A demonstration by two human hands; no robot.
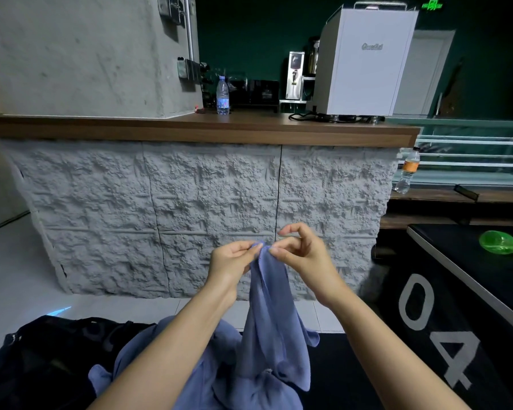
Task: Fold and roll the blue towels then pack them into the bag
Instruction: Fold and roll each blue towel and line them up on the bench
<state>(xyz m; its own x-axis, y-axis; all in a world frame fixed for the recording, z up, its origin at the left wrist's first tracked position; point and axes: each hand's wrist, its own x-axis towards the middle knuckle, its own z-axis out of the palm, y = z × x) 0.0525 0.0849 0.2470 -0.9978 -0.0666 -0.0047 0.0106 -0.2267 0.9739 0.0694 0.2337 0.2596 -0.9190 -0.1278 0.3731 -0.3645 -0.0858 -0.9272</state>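
A blue towel (pixel 271 318) hangs in the air in front of me, lifted by its top edge. My left hand (pixel 233 261) pinches that edge from the left and my right hand (pixel 301 255) pinches it from the right, fingertips almost touching. More blue towels (pixel 166 362) lie crumpled in a heap below my forearms. A black bag (pixel 51 356) sits at the lower left, beside the heap.
A grey stone-faced counter (pixel 190 128) with a wooden top stands ahead, holding a water bottle (pixel 222 96) and a white machine (pixel 365 60). A black box marked 04 (pixel 444 321) is at the right with a green bottle (pixel 499 242) on it.
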